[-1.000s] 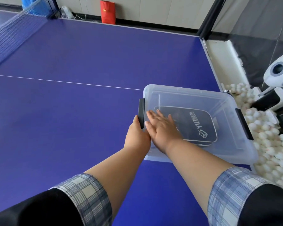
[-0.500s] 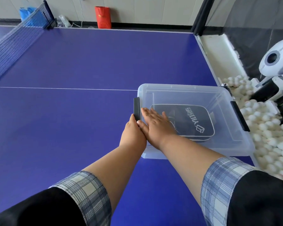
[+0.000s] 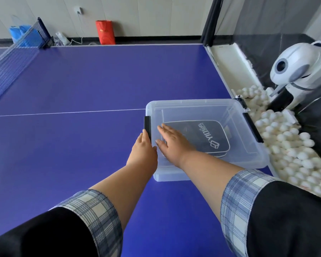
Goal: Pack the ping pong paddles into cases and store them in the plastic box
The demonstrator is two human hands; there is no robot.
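Plastic box [image 3: 246, 158] stands at the right edge of the blue surface [image 3: 82, 86], lidded, with a black paddle case [image 3: 208, 138] flat inside. The right hand [image 3: 174, 145] presses the lid, its grip open and empty. The left hand [image 3: 144, 153] seems to push the black latch [image 3: 147, 125] with straight fingers. It is best to hold the lid down beside the latch.

Just beyond your right hand [image 3: 174, 144], the black case [image 3: 191, 135] inside the clear box [image 3: 193, 103] carries white print: a cube-like logo, letters reading roughly "YIO", then characters too blurred to read. Far beyond that hand, the red bag [image 3: 105, 32] bears an illegible gold mark.
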